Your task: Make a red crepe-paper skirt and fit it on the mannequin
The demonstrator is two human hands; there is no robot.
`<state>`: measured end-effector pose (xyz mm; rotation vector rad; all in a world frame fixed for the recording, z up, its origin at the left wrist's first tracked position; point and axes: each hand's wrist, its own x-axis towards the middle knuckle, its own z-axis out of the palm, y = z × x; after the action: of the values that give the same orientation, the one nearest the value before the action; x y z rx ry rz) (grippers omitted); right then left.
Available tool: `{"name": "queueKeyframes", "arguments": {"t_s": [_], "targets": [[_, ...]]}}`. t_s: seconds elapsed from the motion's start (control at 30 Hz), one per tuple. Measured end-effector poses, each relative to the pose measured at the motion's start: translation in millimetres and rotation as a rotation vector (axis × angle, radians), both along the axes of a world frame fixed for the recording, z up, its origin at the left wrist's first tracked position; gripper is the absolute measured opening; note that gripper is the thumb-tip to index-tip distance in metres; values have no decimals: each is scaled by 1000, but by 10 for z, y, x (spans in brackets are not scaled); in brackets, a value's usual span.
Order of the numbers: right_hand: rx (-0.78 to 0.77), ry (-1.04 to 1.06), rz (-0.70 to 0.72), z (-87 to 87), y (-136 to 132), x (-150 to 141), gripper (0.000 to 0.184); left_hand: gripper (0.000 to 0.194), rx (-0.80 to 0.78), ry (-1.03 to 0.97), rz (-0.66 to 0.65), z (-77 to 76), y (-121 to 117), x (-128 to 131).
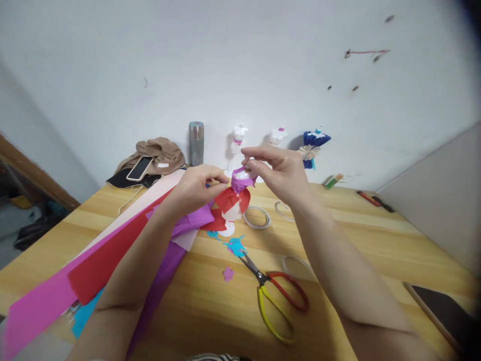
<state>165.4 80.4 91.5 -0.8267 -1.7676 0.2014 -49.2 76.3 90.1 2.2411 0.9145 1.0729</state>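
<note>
In the middle stands a small white doll form (pixel 232 213) on a round white base (pixel 227 229), dressed in a red paper skirt (pixel 225 200) and a purple paper top (pixel 240 183). My right hand (pixel 280 168) is closed, thumb and fingers pinching at the upper edge of the purple top. Just left of the doll, my left hand (pixel 199 186) has thumb and forefinger brought together; whatever they hold, if anything, is too small to make out. Scissors (pixel 262 278) with one red and one yellow handle lie spread below, their tips by blue paper scraps (pixel 236 246).
Long crepe paper sheets (pixel 112 250) cover the left side. Tape rolls (pixel 257 217) lie right of the doll. Along the wall are a steel thermos (pixel 196 144), two white doll forms (pixel 239 134) and a blue-dressed one (pixel 315 145). A phone (pixel 140 168) rests on brown cloth (pixel 161 153).
</note>
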Motion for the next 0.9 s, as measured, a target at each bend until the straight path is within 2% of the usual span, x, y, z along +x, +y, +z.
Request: {"name": "queueKeyframes", "arguments": {"t_s": [0.07,0.17,0.27,0.37,0.47,0.53,0.57,0.63,0.77,0.83,0.9], "targets": [[-7,8,8,-25,16,-9,14,12,16,70,-21,-22,11,1],[-19,-8,11,-60,19,-30,19,11,-69,78,10,-21,23,13],[7,-4,-27,-105,-63,-48,24,25,-83,81,54,-7,12,35],[70,135,-125,-219,-239,-54,27,31,-46,80,68,-11,-4,57],[68,262,-296,-414,-434,-51,14,25,-39,81,93,-32,-6,69],[27,141,-308,-548,-525,-61,4,23,-29,81,110,-52,0,78],[-4,67,-308,-606,-553,-73,4,24,-22,77,113,-64,3,85],[34,-50,-302,-690,-573,-108,8,29,-6,56,106,-88,7,110],[68,-185,-314,-768,-537,-195,11,46,37,-5,97,-112,4,180],[48,-197,-327,-788,-516,-219,12,43,64,-26,104,-112,6,210],[36,-208,-339,-800,-502,-221,12,33,102,-45,105,-117,19,229]]}}
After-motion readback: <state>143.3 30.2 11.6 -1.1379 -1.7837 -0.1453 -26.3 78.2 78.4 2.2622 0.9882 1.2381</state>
